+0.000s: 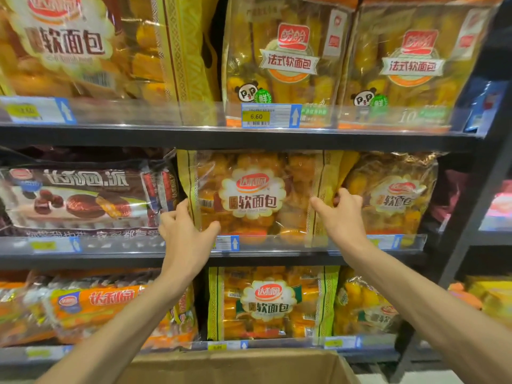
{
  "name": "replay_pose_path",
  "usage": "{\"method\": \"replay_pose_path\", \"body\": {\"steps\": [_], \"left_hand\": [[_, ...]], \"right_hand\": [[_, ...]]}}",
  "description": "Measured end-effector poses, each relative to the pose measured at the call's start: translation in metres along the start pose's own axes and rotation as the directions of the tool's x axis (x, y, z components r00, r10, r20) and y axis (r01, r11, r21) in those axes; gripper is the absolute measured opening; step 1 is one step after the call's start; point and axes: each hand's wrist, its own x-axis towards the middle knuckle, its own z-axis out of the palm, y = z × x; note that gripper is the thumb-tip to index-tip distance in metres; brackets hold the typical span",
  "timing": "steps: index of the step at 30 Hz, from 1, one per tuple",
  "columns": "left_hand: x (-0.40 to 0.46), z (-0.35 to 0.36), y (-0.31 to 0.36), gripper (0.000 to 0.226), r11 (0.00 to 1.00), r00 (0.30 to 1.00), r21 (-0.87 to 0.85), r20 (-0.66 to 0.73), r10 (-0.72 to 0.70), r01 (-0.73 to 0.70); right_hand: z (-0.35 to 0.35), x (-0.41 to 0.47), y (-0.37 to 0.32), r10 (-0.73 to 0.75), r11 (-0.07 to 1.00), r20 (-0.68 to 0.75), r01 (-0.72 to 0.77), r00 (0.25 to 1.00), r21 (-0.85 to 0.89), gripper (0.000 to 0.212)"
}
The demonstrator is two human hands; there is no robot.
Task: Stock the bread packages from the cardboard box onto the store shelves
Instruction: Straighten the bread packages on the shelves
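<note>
A yellow soft-bread package (256, 195) with a white flower-shaped label stands upright on the middle shelf (277, 257). My left hand (185, 231) grips its lower left edge, thumb on the front and fingers curled behind. My right hand (342, 214) grips its right edge, fingers hooked behind the side seam and thumb pointing left across the front. The open cardboard box (238, 367) sits at the bottom of the view, below my forearms; its inside is hidden.
A similar bread package (396, 200) stands right of the held one, and a brown chocolate-pie bag (83, 195) lies to the left. Yellow bread bags (288, 62) fill the top shelf and more packages (266, 303) the lower shelf. A dark shelf upright (476, 189) stands at right.
</note>
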Motion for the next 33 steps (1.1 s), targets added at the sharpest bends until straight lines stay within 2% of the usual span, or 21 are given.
{"method": "replay_pose_path", "body": {"steps": [2, 4, 8, 10, 13, 19, 22, 26, 28, 30, 33], "left_hand": [[-0.004, 0.003, -0.001, 0.07, 0.999, 0.999, -0.016, -0.004, 0.035, -0.035], [-0.007, 0.006, 0.001, 0.064, 0.998, 0.998, -0.012, -0.011, 0.063, -0.063], [-0.01, 0.002, -0.002, 0.059, 0.995, 0.994, -0.002, -0.035, 0.104, -0.104], [-0.012, -0.001, -0.006, 0.058, 0.989, 0.99, 0.055, -0.041, 0.137, -0.134], [-0.014, -0.001, -0.006, 0.055, 0.982, 0.986, 0.091, -0.018, 0.167, -0.165], [-0.018, -0.002, -0.001, 0.088, 0.989, 0.991, 0.078, -0.012, 0.13, -0.129], [-0.017, -0.006, -0.004, 0.089, 0.99, 0.992, 0.067, -0.026, 0.122, -0.12], [-0.029, -0.019, -0.001, 0.08, 0.991, 0.989, 0.056, -0.077, 0.123, -0.119], [-0.045, -0.025, 0.005, 0.068, 0.982, 0.972, 0.044, -0.14, 0.189, -0.184], [-0.064, -0.023, 0.02, 0.055, 0.954, 0.945, 0.041, -0.127, 0.301, -0.298], [-0.092, -0.001, 0.052, 0.046, 0.897, 0.895, 0.005, 0.063, 0.441, -0.442]], "right_hand": [[-0.006, -0.004, 0.012, -0.039, 0.996, -0.02, 0.038, 0.999, -0.085, 0.04], [-0.008, -0.009, 0.021, -0.094, 0.984, -0.04, 0.087, 0.995, -0.157, 0.046], [-0.002, -0.013, 0.017, -0.143, 0.989, -0.023, 0.141, 0.99, -0.046, 0.066], [0.0, -0.012, 0.014, -0.132, 0.991, -0.01, 0.132, 0.991, -0.036, 0.067], [-0.004, -0.014, 0.015, -0.114, 0.993, -0.019, 0.115, 0.993, 0.016, 0.057], [-0.009, -0.018, 0.022, -0.128, 0.99, -0.027, 0.129, 0.991, 0.052, 0.057], [-0.011, -0.018, 0.024, -0.141, 0.989, -0.052, 0.143, 0.989, 0.042, 0.058], [-0.015, -0.024, 0.026, -0.163, 0.986, -0.102, 0.164, 0.981, 0.004, 0.071], [-0.021, -0.029, 0.026, -0.168, 0.986, -0.101, 0.169, 0.981, 0.0, 0.07], [-0.033, -0.034, 0.029, -0.168, 0.985, -0.112, 0.17, 0.979, 0.009, 0.067], [-0.057, -0.034, 0.043, -0.205, 0.979, -0.159, 0.202, 0.966, -0.036, 0.061]]}}
